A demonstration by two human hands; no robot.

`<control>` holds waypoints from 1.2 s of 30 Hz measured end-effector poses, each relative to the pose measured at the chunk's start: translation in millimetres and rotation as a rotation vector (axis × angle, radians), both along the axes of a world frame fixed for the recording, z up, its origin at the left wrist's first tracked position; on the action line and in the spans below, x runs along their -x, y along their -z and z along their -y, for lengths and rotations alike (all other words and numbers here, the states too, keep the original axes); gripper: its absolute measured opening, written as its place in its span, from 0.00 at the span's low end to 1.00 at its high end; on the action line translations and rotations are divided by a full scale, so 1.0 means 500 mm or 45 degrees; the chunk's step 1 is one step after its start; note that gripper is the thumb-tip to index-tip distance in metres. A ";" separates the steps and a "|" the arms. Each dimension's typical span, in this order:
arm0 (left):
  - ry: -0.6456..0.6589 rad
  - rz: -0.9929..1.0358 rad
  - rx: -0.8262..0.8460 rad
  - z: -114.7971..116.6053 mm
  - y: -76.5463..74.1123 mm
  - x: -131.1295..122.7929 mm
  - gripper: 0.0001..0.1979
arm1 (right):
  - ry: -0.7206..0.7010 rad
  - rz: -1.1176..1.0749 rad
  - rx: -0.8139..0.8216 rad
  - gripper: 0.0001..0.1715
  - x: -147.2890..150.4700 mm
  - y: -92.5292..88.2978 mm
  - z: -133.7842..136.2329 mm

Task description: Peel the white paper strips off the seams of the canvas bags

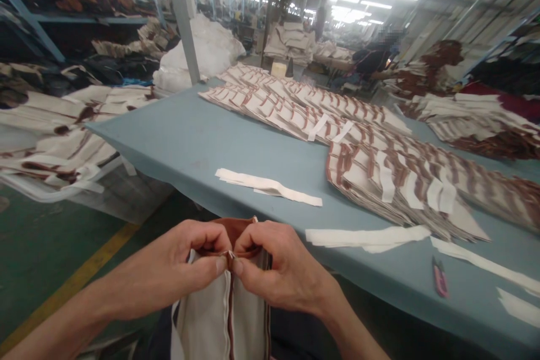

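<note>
Both hands meet at the upper edge of a cream fabric piece with brown trim [205,315], which hangs down in front of my body. My left hand [192,259] pinches the edge between thumb and forefinger. Right beside it, my right hand [274,261] pinches the same edge, the two thumb tips almost touching. A brown lining [236,229] shows behind the fingers. Down the middle of the piece runs a brown seam line. What lies exactly between the fingertips is too small to make out.
A blue-green table [177,135] carries overlapping rows of cream and brown pieces [295,101], white strips [270,185] and pink-handled thread snips [439,278]. At left stands a white bin [122,191] heaped with similar pieces. Another person [375,56] is farther back.
</note>
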State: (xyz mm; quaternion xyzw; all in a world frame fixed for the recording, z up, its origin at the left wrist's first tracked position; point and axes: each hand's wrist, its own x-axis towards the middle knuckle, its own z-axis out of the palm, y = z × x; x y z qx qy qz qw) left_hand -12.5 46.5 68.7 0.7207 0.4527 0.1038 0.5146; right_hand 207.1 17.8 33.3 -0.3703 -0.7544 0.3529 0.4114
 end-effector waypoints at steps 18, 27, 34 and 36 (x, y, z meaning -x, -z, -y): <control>0.018 0.219 -0.254 0.015 0.000 0.038 0.20 | 0.485 0.246 -0.693 0.06 0.084 0.031 0.068; -0.287 0.255 -0.249 0.044 0.058 0.033 0.23 | 0.541 0.311 -0.708 0.20 0.114 0.068 0.080; -0.384 0.278 -0.016 0.062 0.073 0.042 0.23 | 0.675 -0.103 -0.295 0.19 0.124 0.141 0.145; -0.337 0.283 -0.102 0.075 0.052 0.028 0.18 | 0.605 -0.139 0.093 0.19 0.115 0.130 0.150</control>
